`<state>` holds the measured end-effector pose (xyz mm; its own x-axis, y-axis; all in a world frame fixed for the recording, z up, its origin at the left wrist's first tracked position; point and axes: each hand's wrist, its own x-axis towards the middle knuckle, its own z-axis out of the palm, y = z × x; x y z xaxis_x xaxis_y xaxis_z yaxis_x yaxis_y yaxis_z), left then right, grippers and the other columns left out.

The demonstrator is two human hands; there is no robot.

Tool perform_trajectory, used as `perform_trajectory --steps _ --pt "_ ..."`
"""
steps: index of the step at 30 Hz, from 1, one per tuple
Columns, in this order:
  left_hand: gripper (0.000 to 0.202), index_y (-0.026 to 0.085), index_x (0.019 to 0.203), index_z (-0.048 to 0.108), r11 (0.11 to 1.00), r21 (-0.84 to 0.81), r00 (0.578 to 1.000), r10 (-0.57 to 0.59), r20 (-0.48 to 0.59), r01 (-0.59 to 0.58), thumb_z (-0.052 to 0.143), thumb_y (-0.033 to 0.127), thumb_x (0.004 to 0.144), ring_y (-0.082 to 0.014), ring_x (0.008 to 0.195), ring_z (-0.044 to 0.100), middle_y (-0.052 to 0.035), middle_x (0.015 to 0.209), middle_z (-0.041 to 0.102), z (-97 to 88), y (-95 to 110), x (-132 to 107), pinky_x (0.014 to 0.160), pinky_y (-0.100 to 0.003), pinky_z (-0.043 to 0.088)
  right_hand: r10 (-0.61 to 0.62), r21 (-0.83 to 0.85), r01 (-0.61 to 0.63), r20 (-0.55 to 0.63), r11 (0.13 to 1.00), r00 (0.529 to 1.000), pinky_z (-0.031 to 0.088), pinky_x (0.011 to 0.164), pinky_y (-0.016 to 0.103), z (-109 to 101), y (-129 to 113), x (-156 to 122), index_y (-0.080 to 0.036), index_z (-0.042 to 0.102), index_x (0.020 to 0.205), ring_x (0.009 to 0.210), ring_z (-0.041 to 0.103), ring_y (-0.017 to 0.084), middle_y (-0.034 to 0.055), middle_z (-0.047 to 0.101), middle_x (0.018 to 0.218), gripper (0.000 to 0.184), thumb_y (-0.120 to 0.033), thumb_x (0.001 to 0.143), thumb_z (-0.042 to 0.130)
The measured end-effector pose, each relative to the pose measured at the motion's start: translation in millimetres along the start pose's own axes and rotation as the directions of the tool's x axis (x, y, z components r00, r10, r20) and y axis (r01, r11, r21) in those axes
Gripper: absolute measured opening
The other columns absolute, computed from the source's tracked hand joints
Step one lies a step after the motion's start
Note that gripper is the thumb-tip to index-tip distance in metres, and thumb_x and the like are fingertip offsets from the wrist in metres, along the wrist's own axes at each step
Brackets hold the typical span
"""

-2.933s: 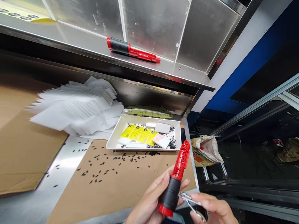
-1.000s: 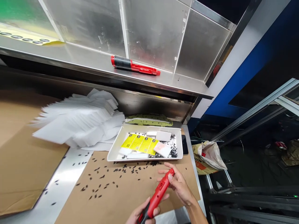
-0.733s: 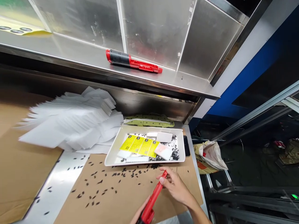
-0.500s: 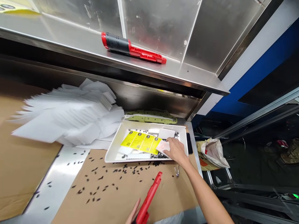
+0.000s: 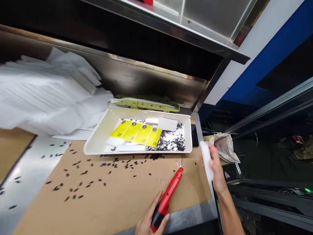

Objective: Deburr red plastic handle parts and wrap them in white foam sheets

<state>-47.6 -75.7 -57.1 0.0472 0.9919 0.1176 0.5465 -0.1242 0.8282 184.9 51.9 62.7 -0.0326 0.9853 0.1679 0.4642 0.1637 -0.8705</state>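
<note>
My left hand grips the lower end of a red tool that lies slanted on the cardboard sheet. A small metal clip sits at the tool's tip. My right hand is closed on a small white pad, held upright just past the bench's right edge. The white tray behind holds yellow labels, white pads and a heap of small black parts.
Small black parts are scattered over the cardboard and the steel bench. A stack of white sheets lies at the left. A green pouch sits behind the tray. A crumpled bag lies right of the bench, under a steel shelf.
My right hand let go of the red tool, reached into the tray, and came back to the right with a white pad. The view tilted down, hiding the shelf's tool.
</note>
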Motion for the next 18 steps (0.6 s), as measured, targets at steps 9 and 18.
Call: perform_trajectory --steps 9,18 --pt "0.074 0.014 0.159 0.005 0.893 0.277 0.934 0.355 0.048 -0.354 0.043 0.038 0.100 -0.0290 0.122 0.064 -0.0133 0.132 0.067 50.3 20.2 40.8 0.103 -0.054 0.053 -0.033 -0.348 0.011 -0.057 0.938 0.998 0.055 0.093 0.044 34.9 72.5 -98.7 -0.028 0.053 0.143 0.114 0.056 0.025 0.0135 0.037 0.132 0.046 -0.031 0.098 0.050" --pt "0.087 0.010 0.153 -0.023 0.956 0.185 0.973 0.231 -0.005 -0.226 0.038 0.043 0.101 -0.0333 0.130 0.055 -0.0209 0.133 0.065 52.6 19.7 32.6 0.095 -0.057 0.057 -0.142 -0.489 0.099 -0.052 0.867 0.989 0.058 0.081 0.035 56.6 49.7 -110.0 -0.027 0.058 0.139 0.107 0.061 0.023 0.0129 0.046 0.126 0.041 -0.027 0.102 0.042"
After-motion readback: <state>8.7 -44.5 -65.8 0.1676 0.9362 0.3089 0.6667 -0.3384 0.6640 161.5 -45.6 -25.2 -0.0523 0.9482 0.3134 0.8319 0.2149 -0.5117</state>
